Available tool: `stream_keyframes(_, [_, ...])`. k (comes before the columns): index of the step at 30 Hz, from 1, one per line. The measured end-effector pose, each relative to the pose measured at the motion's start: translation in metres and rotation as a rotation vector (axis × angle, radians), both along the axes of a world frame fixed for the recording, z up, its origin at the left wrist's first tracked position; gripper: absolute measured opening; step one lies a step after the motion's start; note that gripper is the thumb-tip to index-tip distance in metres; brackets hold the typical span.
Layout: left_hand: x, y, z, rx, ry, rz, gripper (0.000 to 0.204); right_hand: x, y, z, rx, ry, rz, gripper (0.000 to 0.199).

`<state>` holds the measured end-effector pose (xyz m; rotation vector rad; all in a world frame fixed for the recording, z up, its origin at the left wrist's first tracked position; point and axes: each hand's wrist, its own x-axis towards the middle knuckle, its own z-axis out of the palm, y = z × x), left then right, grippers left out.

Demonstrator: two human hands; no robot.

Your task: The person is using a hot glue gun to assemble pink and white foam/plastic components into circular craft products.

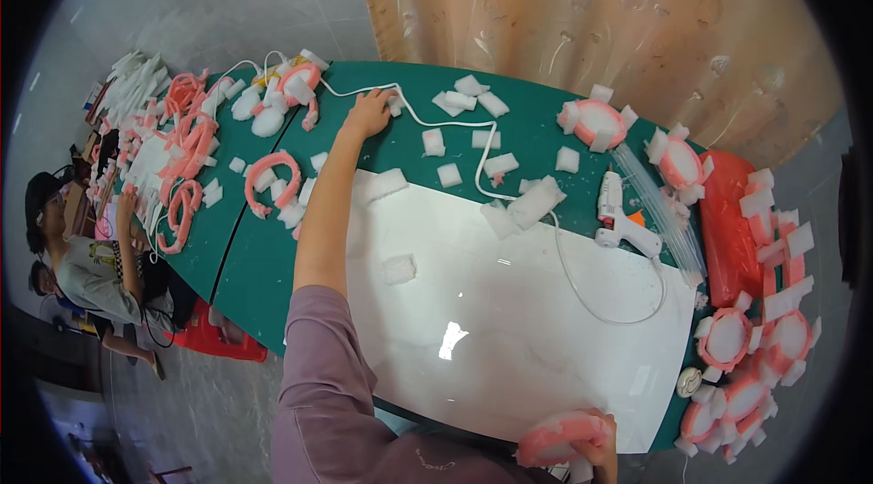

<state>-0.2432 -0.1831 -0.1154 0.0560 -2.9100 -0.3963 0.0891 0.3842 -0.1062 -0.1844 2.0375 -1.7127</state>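
Observation:
My left arm stretches far across the green table (pixel 423 161). At its end my left hand (pixel 368 114) is closed on a small white foam block (pixel 395 105), pinched at the fingertips near the far edge. Close to my body, at the near edge, my right hand (pixel 602 448) grips a pink ring (pixel 556 437) with a pale disc inside; a white block shows beneath it, and the hand partly hides the ring. On the glossy white board (pixel 509 320) lies one foam block (pixel 398 269). More white foam blocks (pixel 461 100) are scattered beyond the board.
A white glue gun (pixel 623 218) rests at the board's far right, its cable (pixel 582 297) looping over the board. Clear glue sticks (pixel 662 216), a red bag (pixel 727 229) and several block-edged pink rings (pixel 727 338) line the right. Leftward, a person (pixel 100 270) sits by pink foam pieces (pixel 189 143).

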Motion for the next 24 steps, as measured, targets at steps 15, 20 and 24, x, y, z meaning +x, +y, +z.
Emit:
stream_keyframes(15, [0.050, 0.021, 0.057, -0.481, -0.285, -0.163, 0.025, -0.009, -0.006, 0.005, -0.123, 0.129, 0.025, 0.038])
stream_keyframes(20, [0.002, 0.089, 0.055, -0.147, 0.260, -0.121, 0.042, -0.008, -0.003, 0.006, -0.096, 0.158, 0.084, 0.037])
stream_keyframes(24, [-0.044, 0.147, 0.035, 0.021, -0.055, 0.037, 0.062, -0.008, -0.006, 0.010, -0.076, -0.039, 0.077, 0.040])
